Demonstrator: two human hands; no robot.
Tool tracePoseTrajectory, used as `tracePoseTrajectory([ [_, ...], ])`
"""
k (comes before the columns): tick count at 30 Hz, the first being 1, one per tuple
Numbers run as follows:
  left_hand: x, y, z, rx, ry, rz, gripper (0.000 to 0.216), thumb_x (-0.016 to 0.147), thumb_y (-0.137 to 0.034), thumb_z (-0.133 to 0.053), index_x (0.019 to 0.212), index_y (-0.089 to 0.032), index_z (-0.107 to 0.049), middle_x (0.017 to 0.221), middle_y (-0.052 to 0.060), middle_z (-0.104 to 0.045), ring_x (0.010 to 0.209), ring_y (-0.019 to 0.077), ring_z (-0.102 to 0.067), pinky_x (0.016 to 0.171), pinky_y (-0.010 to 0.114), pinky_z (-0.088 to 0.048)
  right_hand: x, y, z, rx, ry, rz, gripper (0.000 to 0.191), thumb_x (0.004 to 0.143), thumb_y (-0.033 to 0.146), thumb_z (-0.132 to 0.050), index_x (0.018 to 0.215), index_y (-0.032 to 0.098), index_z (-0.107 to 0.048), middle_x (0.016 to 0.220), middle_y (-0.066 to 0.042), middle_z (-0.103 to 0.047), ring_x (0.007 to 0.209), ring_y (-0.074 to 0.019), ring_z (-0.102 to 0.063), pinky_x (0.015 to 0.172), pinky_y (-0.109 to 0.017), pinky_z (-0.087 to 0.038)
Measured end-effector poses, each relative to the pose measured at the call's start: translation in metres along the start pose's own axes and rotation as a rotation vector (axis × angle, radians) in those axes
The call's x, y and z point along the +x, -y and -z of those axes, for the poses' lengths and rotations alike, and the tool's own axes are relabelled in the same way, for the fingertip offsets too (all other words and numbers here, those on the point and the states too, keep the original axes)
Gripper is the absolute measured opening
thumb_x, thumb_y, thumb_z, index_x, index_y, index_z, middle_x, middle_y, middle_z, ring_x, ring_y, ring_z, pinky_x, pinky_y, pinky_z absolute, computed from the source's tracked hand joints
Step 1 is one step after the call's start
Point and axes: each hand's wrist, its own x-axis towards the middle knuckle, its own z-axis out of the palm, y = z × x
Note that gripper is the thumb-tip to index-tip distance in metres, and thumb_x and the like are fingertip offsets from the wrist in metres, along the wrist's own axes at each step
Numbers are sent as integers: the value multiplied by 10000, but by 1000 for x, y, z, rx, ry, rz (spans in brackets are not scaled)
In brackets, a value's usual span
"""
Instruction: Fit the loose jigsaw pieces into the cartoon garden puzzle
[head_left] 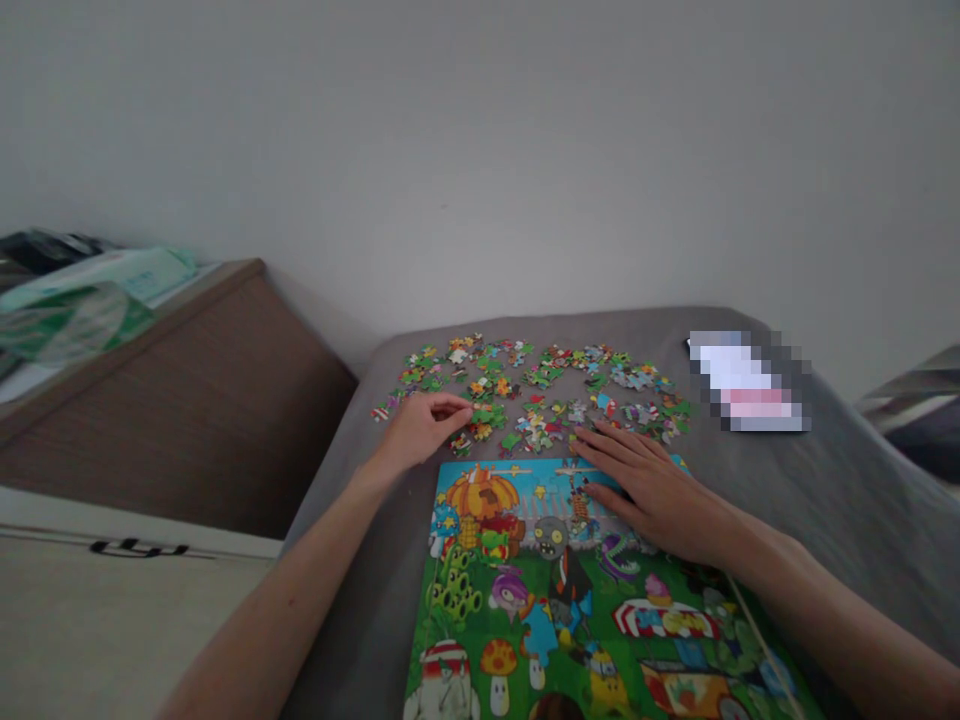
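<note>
Many loose jigsaw puzzle pieces [559, 380] lie spread over the grey cloth. At the left part of this spread, my left hand [426, 425] is closed, thumb and forefinger pinching a small green puzzle piece [477, 412] that the fingertips partly hide. My right hand [637, 478] lies with its fingers stretched out over the upper right of the puzzle board [495, 500], fingertips at the nearest loose pieces. Printed on the board is a colourful cartoon scene of plants and zombies. A light blue, piece-shaped patch [540, 632] shows in its lower middle.
A phone with a blurred-out screen [746, 380] lies on the grey-covered surface [840, 500] at the right. To the left stands a brown and white cabinet [187, 390] with green and white plastic packaging [97, 300] on top. A pale wall rises behind.
</note>
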Motion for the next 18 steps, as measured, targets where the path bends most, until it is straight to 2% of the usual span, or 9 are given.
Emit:
tracePoseTrajectory([
  [4,10,10,6,245,-125,-106,317,935,-435,-517,985,-225,-749,984,52,-749,917,234,-674,851,398,-534,0,0,-2,10,-19,-7,523,1011,482,-373,1469,252,-476,1545,-62,-440,1455,-292,-327,1150,-568,-324],
  [7,34,20,12,354,-210,-147,337,945,-367,-481,1121,-189,-707,1115,87,-708,1075,256,-632,990,436,-477,-1,0,-4,17,-31,-5,517,1012,478,-368,1466,258,-480,1544,-61,-442,1456,-293,-325,1149,-570,-325],
  [9,54,24,14,414,-210,-139,363,937,-309,-472,1216,-171,-659,1242,105,-664,1182,266,-590,1065,451,-423,0,0,-5,20,-37,-7,515,1015,475,-359,1470,265,-474,1545,-59,-440,1458,-290,-320,1149,-569,-327],
  [13,86,19,8,449,-113,-152,483,965,-315,-435,1416,-150,-497,1507,122,-471,1391,262,-431,1163,434,-312,0,2,-5,-2,-12,-22,523,1019,474,-347,1479,250,-458,1552,-57,-428,1462,-291,-312,1152,-578,-316],
  [16,96,8,-5,471,50,-247,551,1000,-396,-380,1502,-169,-382,1620,111,-269,1487,257,-259,1204,428,-225,1,3,-3,-18,18,-37,535,1018,480,-353,1482,232,-452,1558,-59,-417,1462,-294,-312,1152,-575,-319],
  [18,95,5,-13,493,166,-264,584,1007,-419,-348,1536,-172,-312,1636,112,-210,1510,265,-171,1214,447,-186,2,4,-1,-24,29,-35,538,1018,479,-354,1482,223,-452,1558,-59,-417,1463,-293,-309,1158,-565,-315],
])
